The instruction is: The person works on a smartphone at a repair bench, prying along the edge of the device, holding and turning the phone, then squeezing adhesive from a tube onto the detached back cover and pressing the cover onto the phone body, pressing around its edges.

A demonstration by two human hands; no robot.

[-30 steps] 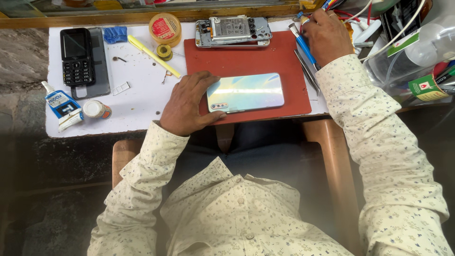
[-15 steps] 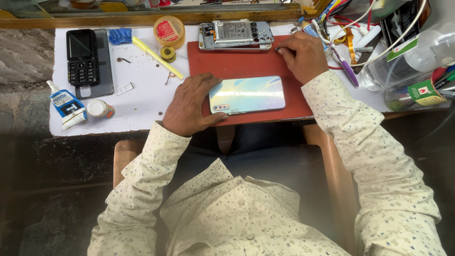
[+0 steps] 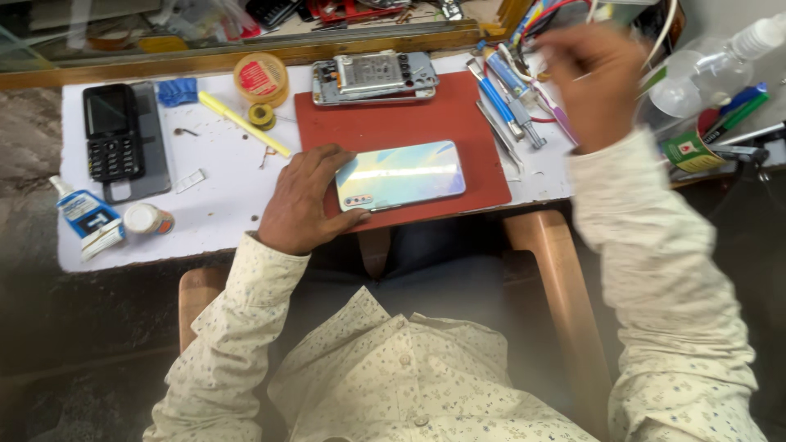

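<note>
Head view: the left hand (image 3: 304, 199) is laid palm down at the near left corner of a red mat (image 3: 393, 123), its fingers spread loosely and pressed against the left end of an iridescent phone back (image 3: 401, 174), which is lying flat on the mat. The right hand (image 3: 598, 82) is raised and blurred above the tools (image 3: 506, 102) at the mat's right edge, wrist bent; whether its curled fingers are gripping anything cannot be told. An opened phone (image 3: 374, 76) is seen at the mat's far edge.
</note>
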